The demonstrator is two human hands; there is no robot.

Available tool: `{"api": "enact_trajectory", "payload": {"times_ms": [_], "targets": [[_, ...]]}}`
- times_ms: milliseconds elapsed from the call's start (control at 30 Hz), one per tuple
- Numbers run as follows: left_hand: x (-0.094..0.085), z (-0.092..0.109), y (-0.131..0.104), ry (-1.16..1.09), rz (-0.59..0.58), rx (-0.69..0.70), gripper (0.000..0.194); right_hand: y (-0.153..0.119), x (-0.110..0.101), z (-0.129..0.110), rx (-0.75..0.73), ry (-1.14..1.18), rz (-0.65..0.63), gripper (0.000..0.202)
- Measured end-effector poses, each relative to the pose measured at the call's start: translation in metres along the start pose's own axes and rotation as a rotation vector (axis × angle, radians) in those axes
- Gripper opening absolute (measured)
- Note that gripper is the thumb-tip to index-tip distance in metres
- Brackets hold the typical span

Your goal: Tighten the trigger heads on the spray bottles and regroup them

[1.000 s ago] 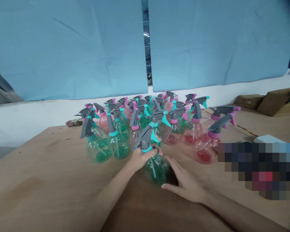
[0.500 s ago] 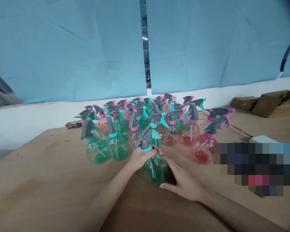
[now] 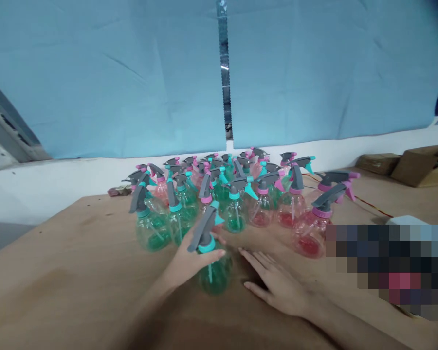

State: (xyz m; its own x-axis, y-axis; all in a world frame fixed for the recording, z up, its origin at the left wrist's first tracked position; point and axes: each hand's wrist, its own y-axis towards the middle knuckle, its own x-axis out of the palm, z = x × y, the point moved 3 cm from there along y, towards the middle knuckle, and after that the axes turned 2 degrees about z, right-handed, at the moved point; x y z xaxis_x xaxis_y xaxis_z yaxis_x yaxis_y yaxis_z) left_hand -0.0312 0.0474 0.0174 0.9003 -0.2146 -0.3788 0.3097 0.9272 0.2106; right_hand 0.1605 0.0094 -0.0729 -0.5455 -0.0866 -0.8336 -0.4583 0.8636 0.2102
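Green spray bottle at centre front, near upright, turquoise collar, grey head, pale dip tube visible inside; base tint deeper, whether liquid or plastic I cannot tell. Left hand gripping it round the neck, thumb across the front; whether the base touches the wooden table unclear. Right hand open, fingers extended, just beside the bottle with a narrow gap between. Behind: crowd of upright spray bottles, clear green or pinkish-red, mostly turquoise collars on green, pink on red; dip tubes show in several. Nearest red bottle stands right of the group, beside a pixelated patch. Bare wood runs left to the table's slanting edge and across the foreground. Back right: cardboard boxes, a thin wire, a white box. Bottle surfaces too blurred for reading any marks.
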Motion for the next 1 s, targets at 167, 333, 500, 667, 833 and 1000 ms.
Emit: {"api": "enact_trajectory", "payload": {"times_ms": [167,333,500,667,833,1000], "targets": [[-0.031,-0.039,-0.020,0.089,0.495,0.081,0.039,0.001,-0.007,-0.004,-0.040,0.010,0.020,0.056],[-0.037,-0.053,-0.017,0.240,0.562,0.183,0.031,0.001,-0.008,-0.007,-0.047,0.013,0.004,0.053],[-0.039,-0.051,-0.021,0.331,0.569,0.180,0.032,0.002,-0.009,-0.003,-0.065,-0.065,0.030,0.054],[-0.042,-0.051,-0.024,0.374,0.603,0.179,0.039,-0.003,-0.046,-0.007,-0.225,-0.211,0.463,0.054],[-0.036,-0.021,-0.032,0.273,0.804,0.547,0.059,-0.026,-0.104,0.003,-0.076,-0.293,1.222,0.068],[-0.001,0.032,-0.043,0.438,0.626,0.854,0.055,-0.023,-0.112,0.040,0.237,-0.028,1.345,0.066]]}}
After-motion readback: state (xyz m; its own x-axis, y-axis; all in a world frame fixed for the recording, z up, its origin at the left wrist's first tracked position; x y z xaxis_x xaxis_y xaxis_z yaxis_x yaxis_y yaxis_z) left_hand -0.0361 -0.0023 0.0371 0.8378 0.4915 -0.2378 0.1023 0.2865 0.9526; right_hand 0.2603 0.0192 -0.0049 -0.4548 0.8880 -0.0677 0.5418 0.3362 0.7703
